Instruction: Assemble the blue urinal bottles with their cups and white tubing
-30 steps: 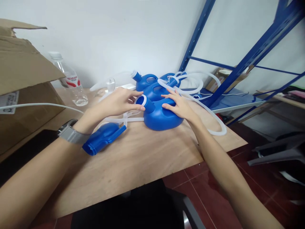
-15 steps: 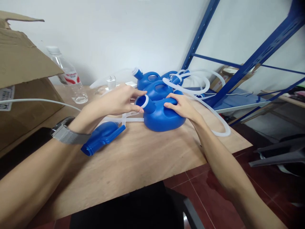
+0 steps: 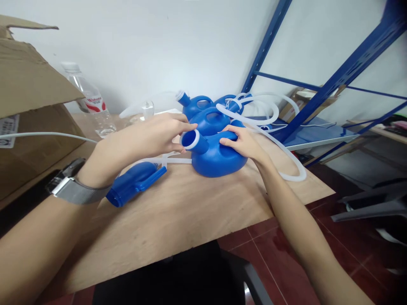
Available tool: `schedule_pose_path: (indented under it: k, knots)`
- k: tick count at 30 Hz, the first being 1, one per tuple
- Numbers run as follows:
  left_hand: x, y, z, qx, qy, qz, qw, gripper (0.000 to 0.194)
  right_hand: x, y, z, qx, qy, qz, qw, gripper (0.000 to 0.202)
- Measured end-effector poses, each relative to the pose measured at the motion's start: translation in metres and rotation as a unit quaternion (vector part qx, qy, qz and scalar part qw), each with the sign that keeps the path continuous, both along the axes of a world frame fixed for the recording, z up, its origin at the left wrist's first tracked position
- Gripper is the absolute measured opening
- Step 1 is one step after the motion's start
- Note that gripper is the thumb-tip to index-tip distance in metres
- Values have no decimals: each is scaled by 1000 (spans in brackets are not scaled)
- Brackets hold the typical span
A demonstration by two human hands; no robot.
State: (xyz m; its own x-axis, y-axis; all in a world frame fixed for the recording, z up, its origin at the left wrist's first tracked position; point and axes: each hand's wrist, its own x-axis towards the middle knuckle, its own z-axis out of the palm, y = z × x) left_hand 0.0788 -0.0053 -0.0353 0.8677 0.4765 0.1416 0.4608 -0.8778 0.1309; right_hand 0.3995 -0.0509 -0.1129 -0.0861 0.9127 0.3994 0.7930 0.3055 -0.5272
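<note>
First inspector: Start nearest you. What lies on the wooden table (image 3: 178,220)?

Second inspector: At your left forearm, a blue container (image 3: 136,182) lies flat. Its open mouth points toward you and to the left; its long axis slants away to the right.

First inspector: And the piece in hand?

Second inspector: The blue jug (image 3: 219,163) stands upright beyond it, near the middle of the table. Its long axis runs side to side across your view. The neck rises obliquely to the left, and the white-rimmed mouth (image 3: 190,140) faces left, tipped upward and partly toward you.

First inspector: State of grip?

Second inspector: Your right hand (image 3: 241,142) is closed on the jug's top handle. Your left hand (image 3: 149,133) has thumb and fingers parted about the mouth; whether they press the rim, I cannot tell.

First inspector: Farther off?

Second inspector: Directly behind stands a second jug (image 3: 208,120), with a white hose (image 3: 297,173) looping out to the right. Farthest, near the wall (image 3: 197,46), is another jug (image 3: 197,108), its capped neck angled up and left.
</note>
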Motion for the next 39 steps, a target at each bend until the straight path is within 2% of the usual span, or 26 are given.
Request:
schedule_pose_path:
  k: [3,6,13,16,18,21,25,28,30,34,36,39]
  knots:
    - [4,1,-2,-8,-19,12,1000,50,-1,0,1,0,-3,0,1000,51]
    - [8,2,-1,-27,-29,30,999,48,-2,1,3,-1,-8,8,1000,50]
    - [10,5,0,-58,-45,61,995,61,-1,1,4,-5,-9,11,1000,51]
    - [11,2,-2,-37,-30,64,997,69,-4,0,11,-23,7,9,1000,50]
    - [11,1,-4,-27,-28,54,998,70,-9,3,20,-44,7,33,998,55]
    - [10,3,-6,-29,-44,40,998,68,-21,10,35,-75,-49,108,990,74]
    - [3,11,-7,-39,-29,68,997,70,-37,19,40,-28,-154,190,969,96]
    - [-1,18,-7,-93,-36,64,993,71,-47,18,32,52,-231,202,950,94]
    - [-3,23,-9,-134,-58,54,988,76,-54,13,27,97,-282,201,933,86]
    - [-8,31,-16,-218,-101,36,970,83,-64,5,21,126,-339,182,914,64]
    - [-12,33,-19,-286,-121,16,950,75,-68,3,19,128,-326,174,920,57]
    - [-18,37,-26,-416,-162,-5,895,56,-75,-1,15,127,-292,159,934,53]
